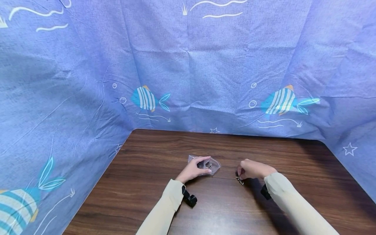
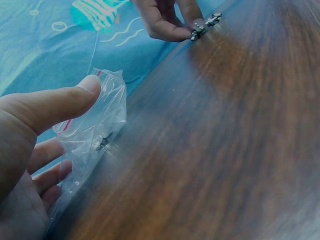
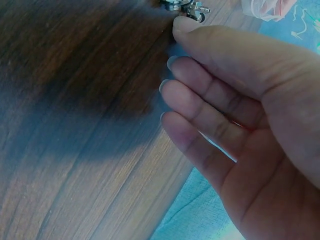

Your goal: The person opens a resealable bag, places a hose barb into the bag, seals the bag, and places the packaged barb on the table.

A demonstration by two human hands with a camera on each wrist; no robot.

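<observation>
A small clear zip bag (image 1: 215,165) with a red strip along its mouth lies on the table, its mouth towards the right. My left hand (image 1: 195,169) holds it, thumb at the mouth and the other fingers behind the plastic. A few small metal pieces (image 2: 104,142) show inside the bag. To the right, my right hand (image 1: 253,169) reaches down to a little cluster of shiny metal pieces (image 1: 239,180) on the wood. Thumb and fingertip pinch at one piece (image 2: 198,32); the right wrist view shows the thumb tip against it, the index finger hidden.
The dark wood-grain table (image 1: 147,182) ends at a blue fish-patterned cloth (image 1: 217,78) hanging behind it and along the left side. A black strap mount (image 1: 189,197) sits at the left wrist, with another (image 1: 265,192) at the right.
</observation>
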